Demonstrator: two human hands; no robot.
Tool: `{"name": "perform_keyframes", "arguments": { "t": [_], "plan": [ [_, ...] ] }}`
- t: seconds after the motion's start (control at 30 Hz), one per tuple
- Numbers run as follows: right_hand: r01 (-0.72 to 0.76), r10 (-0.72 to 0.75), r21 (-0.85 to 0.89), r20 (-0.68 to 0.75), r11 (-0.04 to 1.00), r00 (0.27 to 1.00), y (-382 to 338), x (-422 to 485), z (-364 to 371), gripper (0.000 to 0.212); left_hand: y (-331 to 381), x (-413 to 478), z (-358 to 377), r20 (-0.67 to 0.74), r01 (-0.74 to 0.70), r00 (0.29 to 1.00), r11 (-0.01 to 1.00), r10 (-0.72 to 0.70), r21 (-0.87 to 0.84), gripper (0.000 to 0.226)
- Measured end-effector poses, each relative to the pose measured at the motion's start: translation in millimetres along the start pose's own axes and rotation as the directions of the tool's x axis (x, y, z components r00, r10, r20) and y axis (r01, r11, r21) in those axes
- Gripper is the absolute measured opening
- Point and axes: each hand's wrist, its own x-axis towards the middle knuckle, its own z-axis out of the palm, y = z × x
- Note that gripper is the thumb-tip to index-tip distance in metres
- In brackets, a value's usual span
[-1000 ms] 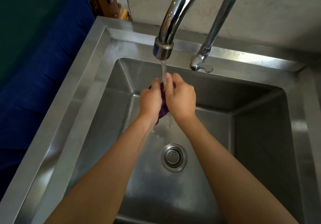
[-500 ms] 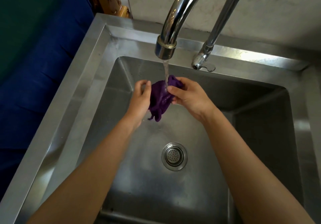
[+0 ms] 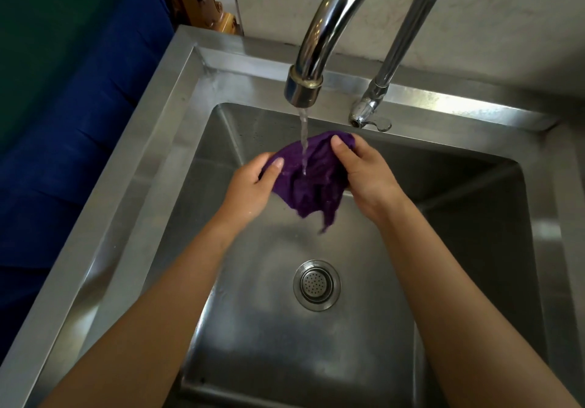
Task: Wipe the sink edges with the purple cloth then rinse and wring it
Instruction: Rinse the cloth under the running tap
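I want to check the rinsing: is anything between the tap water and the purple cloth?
Nothing visible is. The water stream falls from the faucet spout straight onto the purple cloth, which the left hand and right hand hold spread open over the sink basin.

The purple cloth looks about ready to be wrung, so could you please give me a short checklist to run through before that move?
1. Both hands grip the purple cloth: ok, left hand and right hand pinch opposite edges.
2. Water reaches the cloth: ok, the stream from the tap lands on it.
3. Cloth is over the basin, not the sink rim: ok.
4. Drain is free of debris: ok.
5. Cloth is bunched for twisting: not ok, it hangs spread between the hands.
6. Cloth is rinsed clean: cannot tell.
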Motion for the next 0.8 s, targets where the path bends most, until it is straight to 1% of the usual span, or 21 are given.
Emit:
{"name": "perform_keyframes", "arguments": {
  "t": [0.07, 0.1, 0.17, 0.27, 0.37, 0.43, 0.5, 0.53, 0.57, 0.6, 0.63, 0.7, 0.73, 0.77, 0.8],
  "plan": [
    [0.014, -0.022, -0.153, -0.049, 0.988, 0.999, 3, 1, 2, 0.018, 0, 1, 2, -0.077, 0.055, 0.995, 0.998, -0.057, -0.029, 0.015],
    [0.038, -0.055, -0.234, -0.065, 0.971, 0.996, 4, 1, 3, 0.018, 1, 1, 5, -0.108, 0.080, 0.990, 0.994, -0.087, -0.069, 0.016],
    [0.100, -0.135, -0.337, -0.083, 0.936, 0.987, 8, 1, 3, 0.019, 3, -1, 12, -0.151, 0.146, 0.972, 0.965, -0.181, -0.218, 0.019],
    [0.168, -0.233, -0.463, -0.087, 0.871, 0.969, 14, 0, -1, 0.020, 10, -2, 19, -0.132, 0.234, 0.938, 0.866, -0.320, -0.441, 0.020],
    [0.204, -0.269, -0.473, -0.074, 0.857, 0.960, 21, -3, -2, 0.019, 18, 1, 21, -0.125, 0.251, 0.913, 0.775, -0.389, -0.581, 0.021],
    [0.177, -0.240, -0.434, -0.096, 0.884, 0.966, 25, -6, 0, 0.018, 24, 1, 21, -0.101, 0.266, 0.901, 0.722, -0.422, -0.639, 0.020],
    [0.078, -0.123, -0.299, -0.135, 0.951, 0.983, 30, -7, 3, 0.018, 27, 0, 18, -0.053, 0.291, 0.903, 0.699, -0.426, -0.653, 0.017],
    [0.019, -0.049, -0.215, -0.136, 0.976, 0.990, 31, -8, 4, 0.018, 26, 0, 17, -0.013, 0.312, 0.907, 0.693, -0.421, -0.650, 0.021],
    [-0.016, -0.001, -0.142, -0.121, 0.990, 0.993, 33, -9, 6, 0.019, 27, 0, 16, 0.028, 0.337, 0.909, 0.694, -0.415, -0.637, 0.031],
    [-0.016, 0.007, -0.104, -0.094, 0.994, 0.996, 33, -11, 6, 0.021, 26, 0, 17, 0.061, 0.355, 0.913, 0.714, -0.402, -0.603, 0.039],
    [0.012, -0.018, -0.102, -0.059, 0.995, 0.998, 33, -13, 7, 0.023, 25, 0, 19, 0.091, 0.370, 0.917, 0.741, -0.389, -0.561, 0.040],
    [0.115, -0.112, -0.151, 0.032, 0.982, 0.993, 31, -16, 11, 0.018, 23, -2, 26, 0.163, 0.407, 0.912, 0.781, -0.376, -0.473, 0.034],
    [0.168, -0.158, -0.183, 0.067, 0.969, 0.985, 29, -18, 14, 0.016, 22, -4, 30, 0.203, 0.441, 0.897, 0.774, -0.392, -0.454, 0.036],
    [0.223, -0.212, -0.230, 0.071, 0.947, 0.975, 29, -17, 16, 0.017, 22, -7, 34, 0.228, 0.472, 0.881, 0.752, -0.414, -0.459, 0.039],
    [0.278, -0.278, -0.309, 0.045, 0.909, 0.959, 30, -14, 17, 0.019, 21, -9, 37, 0.219, 0.479, 0.877, 0.746, -0.427, -0.462, 0.041]
  ]
}}
